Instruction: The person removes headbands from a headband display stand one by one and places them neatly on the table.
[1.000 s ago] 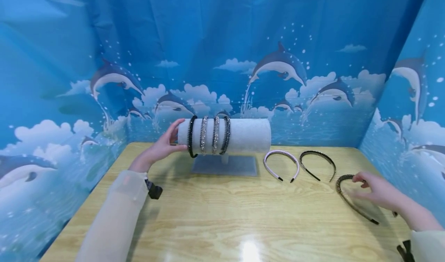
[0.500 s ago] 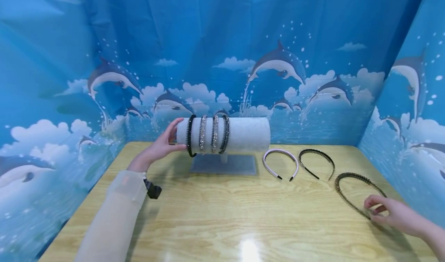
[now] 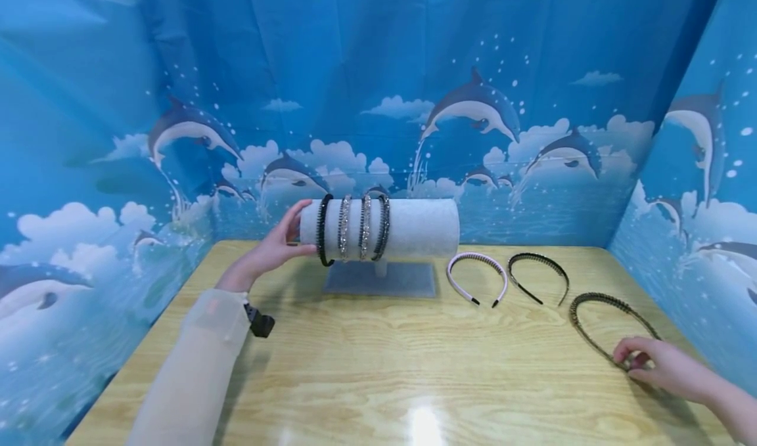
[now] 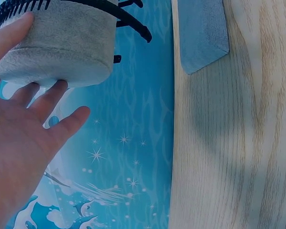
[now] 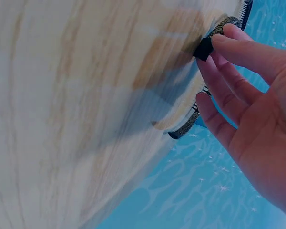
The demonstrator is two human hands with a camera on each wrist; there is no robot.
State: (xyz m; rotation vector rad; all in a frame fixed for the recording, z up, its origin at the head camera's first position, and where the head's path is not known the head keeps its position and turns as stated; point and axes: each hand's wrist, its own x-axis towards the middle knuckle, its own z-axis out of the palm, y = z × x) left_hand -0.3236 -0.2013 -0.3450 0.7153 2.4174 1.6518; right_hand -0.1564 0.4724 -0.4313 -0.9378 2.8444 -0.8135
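Observation:
In the head view, a light grey velvet headband stand [image 3: 422,228] has a padded roll on a short post. My left hand [image 3: 272,250] holds its left end, thumb in front and fingers at the top and far side; in the left wrist view the fingers are spread around that end. Around the roll sit a black headband [image 3: 322,230], two silver jewelled ones and a dark beaded headband [image 3: 386,228]. At the right, my right hand [image 3: 668,367] pinches one end of a dark brown glittery headband [image 3: 597,297], between thumb and fingertips near its black tip [image 5: 203,49].
A pale pink headband [image 3: 504,276] and a thin black headband [image 3: 512,276] lie on the wooden table [image 3: 355,380], right of the stand's flat base [image 3: 414,282]. A blue dolphin-print curtain [image 3: 355,71] rises behind and at both sides of the table.
My right hand has moved from the top of the brown headband's curve down toward its near end and now pinches it there. My left hand has stayed at the stand.

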